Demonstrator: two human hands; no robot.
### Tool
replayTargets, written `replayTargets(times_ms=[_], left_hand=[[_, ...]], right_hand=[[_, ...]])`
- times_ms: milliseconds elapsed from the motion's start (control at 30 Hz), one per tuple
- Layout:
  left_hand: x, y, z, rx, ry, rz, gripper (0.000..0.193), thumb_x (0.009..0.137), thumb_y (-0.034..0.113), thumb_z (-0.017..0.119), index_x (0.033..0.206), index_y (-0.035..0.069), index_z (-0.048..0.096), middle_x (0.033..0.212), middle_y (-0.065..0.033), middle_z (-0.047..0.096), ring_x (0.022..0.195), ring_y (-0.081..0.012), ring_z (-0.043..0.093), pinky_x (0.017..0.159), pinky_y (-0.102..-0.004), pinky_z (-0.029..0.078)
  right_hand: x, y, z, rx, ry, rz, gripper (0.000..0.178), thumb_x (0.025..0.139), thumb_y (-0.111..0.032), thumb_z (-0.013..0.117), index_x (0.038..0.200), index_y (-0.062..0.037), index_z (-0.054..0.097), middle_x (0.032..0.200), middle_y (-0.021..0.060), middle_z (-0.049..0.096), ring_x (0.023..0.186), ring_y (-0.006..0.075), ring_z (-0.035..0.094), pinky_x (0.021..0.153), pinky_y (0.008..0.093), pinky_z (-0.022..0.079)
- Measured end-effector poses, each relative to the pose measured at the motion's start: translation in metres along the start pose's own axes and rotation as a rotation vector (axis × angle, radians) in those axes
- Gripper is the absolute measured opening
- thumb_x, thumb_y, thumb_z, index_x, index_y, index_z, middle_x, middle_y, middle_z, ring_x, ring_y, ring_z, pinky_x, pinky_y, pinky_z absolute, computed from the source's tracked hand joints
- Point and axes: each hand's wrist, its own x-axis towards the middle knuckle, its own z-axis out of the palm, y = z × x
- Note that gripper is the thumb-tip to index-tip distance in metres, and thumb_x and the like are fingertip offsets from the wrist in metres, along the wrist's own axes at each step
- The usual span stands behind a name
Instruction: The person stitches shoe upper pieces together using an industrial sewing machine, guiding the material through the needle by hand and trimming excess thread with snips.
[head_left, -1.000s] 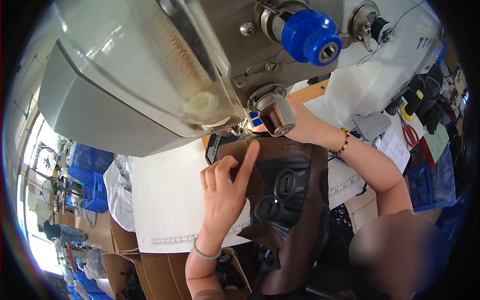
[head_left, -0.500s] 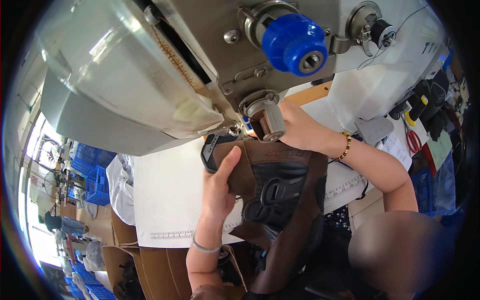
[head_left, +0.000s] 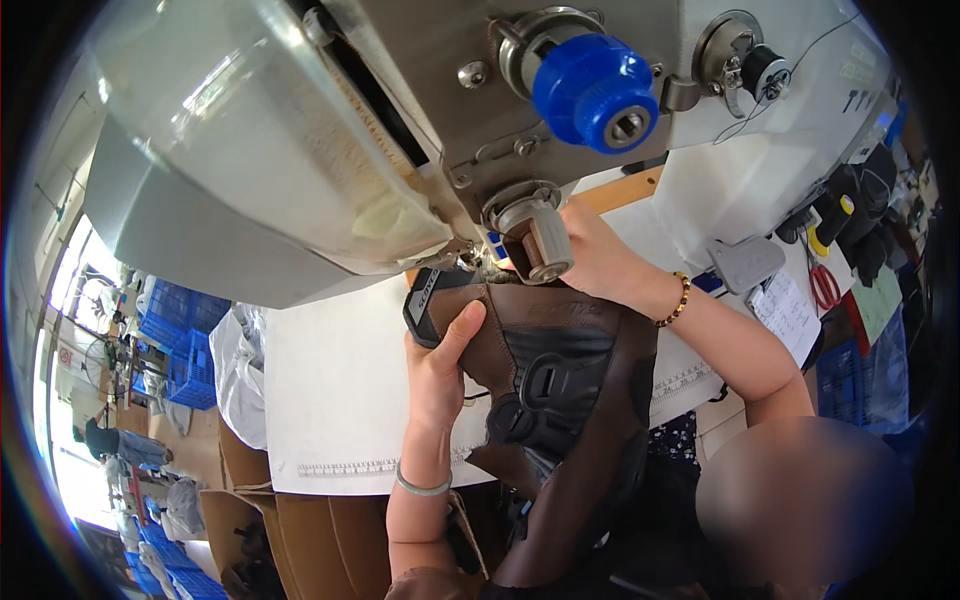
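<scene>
A brown leather piece (head_left: 600, 400) with black ribbed panels and two black oval fittings hangs down from the needle area of a sewing machine (head_left: 440, 80). My left hand (head_left: 440, 370) is closed on its left edge, thumb on top and fingers underneath, beside a black tab (head_left: 424, 308) with pale lettering. Curled at the piece's upper edge, my right hand (head_left: 600, 255) sits just right of the needle area. The machine's metal thread part (head_left: 535, 240) hides most of its fingers. The needle itself is hard to make out.
Beneath the work lies a white table (head_left: 340, 400) with a ruler strip (head_left: 380, 467) along its front. Red-handled scissors (head_left: 824, 285) and a paper (head_left: 785, 310) lie at right. Below left stands a cardboard box (head_left: 320, 540); blue crates (head_left: 190, 365) are farther left.
My right forearm has swung slightly left and my left forearm slightly right. The leather piece stays almost in place under the machine, still between both hands.
</scene>
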Motion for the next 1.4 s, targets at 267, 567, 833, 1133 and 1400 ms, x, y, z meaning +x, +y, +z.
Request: replayTargets(times_ms=[267, 567, 833, 1133, 1400], left_hand=[[-0.007, 0.0, 0.009, 0.17, 0.065, 0.105, 0.023, 0.081, 0.014, 0.067, 0.097, -0.001, 0.062, 0.088, -0.0029, 0.063, 0.078, -0.0095, 0.055, 0.071, -0.023, 0.044], [-0.002, -0.005, 0.004, -0.007, 0.05, 0.055, 0.023, 0.08, 0.008, 0.067, 0.1, -0.001, 0.059, 0.091, -0.0051, 0.063, 0.08, -0.0122, 0.058, 0.073, -0.0244, 0.046], [0.0, 0.001, 0.007, -0.072, 0.044, 0.012, 0.023, 0.08, 0.007, 0.067, 0.1, -0.001, 0.059, 0.09, -0.0054, 0.063, 0.079, -0.0122, 0.058, 0.07, -0.0235, 0.046], [-0.002, 0.002, 0.012, -0.001, 0.062, 0.048, 0.02, 0.08, 0.006, 0.066, 0.097, -0.001, 0.06, 0.09, -0.0052, 0.063, 0.079, -0.0108, 0.058, 0.07, -0.0227, 0.045], [0.003, 0.0, 0.007, -0.008, 0.052, 0.022, 0.027, 0.082, 0.007, 0.059, 0.106, -0.004, 0.055, 0.096, -0.0116, 0.062, 0.082, -0.0185, 0.062, 0.073, -0.0278, 0.051]], right_hand=[[0.004, -0.001, -0.004, 0.04, -0.033, 0.008, 0.029, 0.069, -0.011, 0.065, 0.055, -0.0024, 0.041, 0.049, -0.0005, 0.035, 0.05, 0.0065, 0.031, 0.046, 0.0265, 0.027], [0.002, -0.017, -0.005, 0.137, 0.011, 0.017, 0.028, 0.068, -0.01, 0.065, 0.055, -0.0023, 0.042, 0.05, -0.0001, 0.037, 0.05, 0.0072, 0.033, 0.047, 0.0262, 0.029], [0.004, -0.006, -0.003, 0.021, 0.021, -0.05, 0.03, 0.068, -0.011, 0.065, 0.054, -0.0027, 0.04, 0.049, 0.0002, 0.035, 0.049, 0.0075, 0.03, 0.046, 0.028, 0.026], [0.005, -0.002, -0.003, 0.037, 0.014, -0.097, 0.025, 0.069, -0.01, 0.064, 0.057, -0.0007, 0.044, 0.051, 0.0022, 0.04, 0.051, 0.009, 0.035, 0.048, 0.0281, 0.032], [0.001, -0.012, -0.005, -0.013, 0.045, -0.115, 0.021, 0.069, -0.01, 0.065, 0.061, 0.0015, 0.049, 0.052, 0.0043, 0.046, 0.051, 0.0099, 0.04, 0.049, 0.028, 0.034]])
